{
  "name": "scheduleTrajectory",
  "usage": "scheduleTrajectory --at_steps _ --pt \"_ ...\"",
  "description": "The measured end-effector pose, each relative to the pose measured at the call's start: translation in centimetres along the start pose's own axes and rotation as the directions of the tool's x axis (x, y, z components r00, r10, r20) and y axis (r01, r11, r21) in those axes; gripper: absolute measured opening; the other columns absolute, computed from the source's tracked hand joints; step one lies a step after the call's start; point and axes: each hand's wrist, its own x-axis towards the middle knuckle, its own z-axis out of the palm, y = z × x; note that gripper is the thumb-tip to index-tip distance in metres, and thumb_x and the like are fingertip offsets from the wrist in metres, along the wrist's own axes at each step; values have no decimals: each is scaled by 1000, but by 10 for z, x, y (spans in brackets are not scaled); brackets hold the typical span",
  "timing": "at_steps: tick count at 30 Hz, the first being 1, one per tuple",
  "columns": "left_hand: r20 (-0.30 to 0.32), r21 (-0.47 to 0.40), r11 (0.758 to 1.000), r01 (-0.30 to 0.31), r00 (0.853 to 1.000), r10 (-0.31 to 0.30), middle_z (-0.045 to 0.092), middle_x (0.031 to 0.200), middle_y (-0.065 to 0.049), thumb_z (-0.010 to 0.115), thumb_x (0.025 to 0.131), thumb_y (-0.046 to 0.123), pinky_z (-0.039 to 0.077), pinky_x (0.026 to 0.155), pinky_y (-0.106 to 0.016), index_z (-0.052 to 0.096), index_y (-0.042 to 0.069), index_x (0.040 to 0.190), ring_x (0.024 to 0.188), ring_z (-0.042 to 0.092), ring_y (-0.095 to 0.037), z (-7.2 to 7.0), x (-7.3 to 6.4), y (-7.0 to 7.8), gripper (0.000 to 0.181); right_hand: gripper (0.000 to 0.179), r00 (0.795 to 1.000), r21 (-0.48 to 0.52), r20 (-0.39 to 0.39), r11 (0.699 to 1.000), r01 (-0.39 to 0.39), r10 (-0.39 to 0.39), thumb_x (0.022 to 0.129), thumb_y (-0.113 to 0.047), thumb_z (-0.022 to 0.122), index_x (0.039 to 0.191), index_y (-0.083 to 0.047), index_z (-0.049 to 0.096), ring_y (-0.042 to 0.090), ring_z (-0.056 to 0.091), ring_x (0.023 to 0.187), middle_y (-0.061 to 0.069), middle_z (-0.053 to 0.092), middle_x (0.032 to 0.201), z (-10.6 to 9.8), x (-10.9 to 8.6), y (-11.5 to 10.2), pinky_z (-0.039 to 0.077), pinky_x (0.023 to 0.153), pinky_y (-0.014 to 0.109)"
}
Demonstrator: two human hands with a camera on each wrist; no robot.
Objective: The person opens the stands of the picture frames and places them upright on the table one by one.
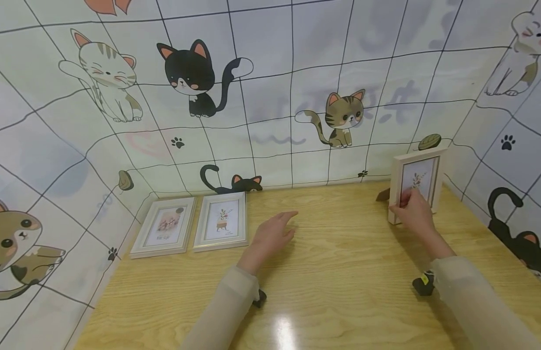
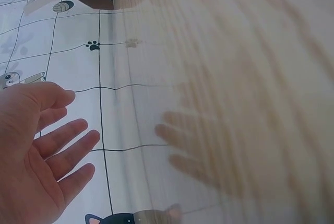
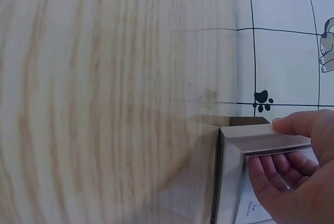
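Note:
At the right of the head view, a cream picture frame (image 1: 397, 180) stands upright on the table with a plant print in it. My right hand (image 1: 414, 211) grips its left side; in the right wrist view the thumb lies on the side edge and the fingers bend over onto the front. A brown stand leg (image 1: 382, 195) sticks out behind the frame. My left hand (image 1: 270, 237) is held over the middle of the table with nothing in it, its fingers spread in the left wrist view. Just left of it lies a white frame (image 1: 242, 218) with a potted plant print.
Another white frame (image 1: 136, 248) with a pinkish print lies at the far left, beside the potted plant one. A wall covering (image 1: 270, 116) with cats and grid lines encloses the wooden table (image 1: 331, 291) at the back and both sides. Black wrist devices (image 1: 423, 284) sit at the cuffs.

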Motion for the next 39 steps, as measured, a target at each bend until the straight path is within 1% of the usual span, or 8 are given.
scheduleTrajectory --at_steps 9,20,28,29,33,35,36,39 --pt "-2 -6 1000 -5 1000 5 53 150 -2 58 101 29 57 92 -41 43 24 151 128 59 -23 1 -1 -2 52 37 999 -21 45 1000 -8 9 87 -18 69 103 6 46 36 54 84 25 56 93 -7 -5 -5 38 64 33" --pt "2 -14 1000 -4 1000 4 52 150 -2 58 101 30 57 89 -41 43 24 151 125 61 -23 2 -2 -5 52 33 996 -57 89 998 4 2 84 -17 68 96 4 45 34 54 76 20 55 84 -8 -9 -15 37 59 31" --pt "-1 -4 1000 -7 1000 7 53 150 -2 59 100 29 58 79 -36 44 24 150 118 65 -23 1 -2 -5 52 33 993 -83 116 997 -5 14 84 -18 66 94 4 44 36 53 76 21 54 83 -12 -6 -18 37 58 32" --pt "0 -4 1000 -5 1000 5 53 150 -3 59 100 29 57 74 -34 44 24 150 114 66 -22 0 -2 -6 52 33 992 -86 121 996 -6 17 84 -18 66 94 4 44 36 54 76 21 54 83 -12 -6 -18 37 58 33" --pt "8 -21 1000 8 1000 -8 52 151 -3 59 101 29 57 89 -40 45 24 150 124 61 -24 -2 -2 -8 51 35 991 -96 132 995 -7 20 84 -19 67 94 5 44 38 54 77 22 54 83 -13 -5 -18 38 58 34" --pt "7 -28 1000 12 1000 -12 52 151 -3 59 100 29 56 92 -42 45 24 149 125 61 -25 -4 -2 -10 51 35 991 -99 133 995 -6 20 84 -18 67 94 5 44 38 54 78 22 54 84 -14 -5 -19 38 59 35" --pt "9 -30 999 14 1000 -14 51 151 -3 59 101 29 54 98 -44 45 24 150 130 58 -26 -5 -2 -11 51 35 991 -100 134 995 -6 20 84 -18 67 94 5 44 38 53 78 22 54 84 -14 -5 -19 38 59 35" --pt "11 -28 999 21 1000 -20 51 152 -3 59 100 29 54 99 -44 45 24 149 131 57 -26 -6 -3 -13 51 35 989 -102 144 995 -9 23 84 -18 67 96 6 44 39 53 80 23 54 85 -14 -5 -20 39 61 37"
